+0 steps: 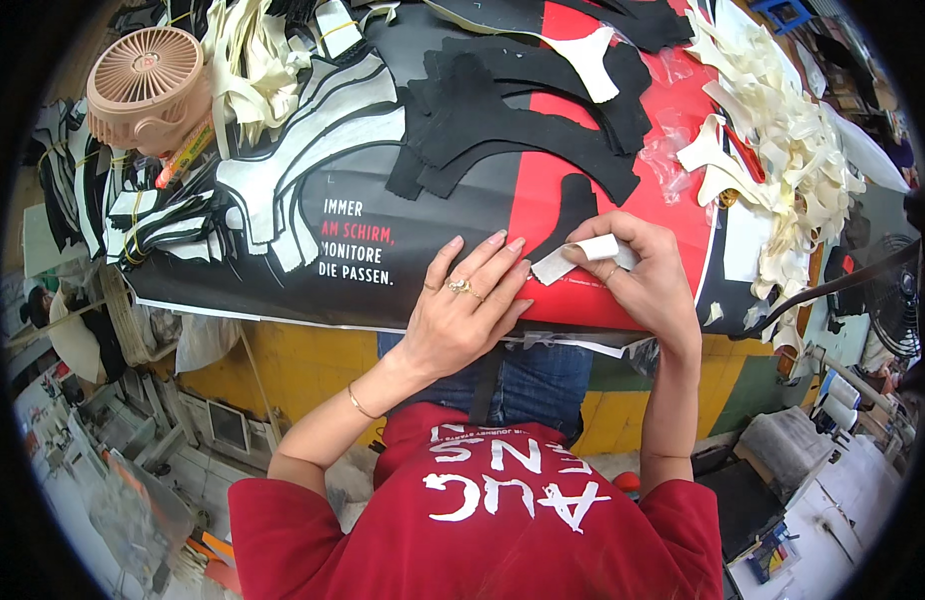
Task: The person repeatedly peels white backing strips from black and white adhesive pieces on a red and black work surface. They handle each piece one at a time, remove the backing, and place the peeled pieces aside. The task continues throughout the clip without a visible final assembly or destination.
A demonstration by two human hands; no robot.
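My left hand (470, 300) lies flat with fingers spread on a black fabric piece (573, 205) at the near edge of the table, a ring on one finger. My right hand (645, 278) pinches a pale strip of backing paper (579, 257) between thumb and fingers, next to the left fingertips. The strip lifts off the lower end of the black piece. A stack of similar black cut pieces (523, 110) lies just beyond on the black and red poster (283, 290) that covers the table.
A pink round fan (148, 85) stands at the far left. Black-and-white cut pieces (283, 170) are piled left of centre. A heap of cream offcut strips (783, 140) lies at the right. A black fan (888, 290) stands off the table's right edge.
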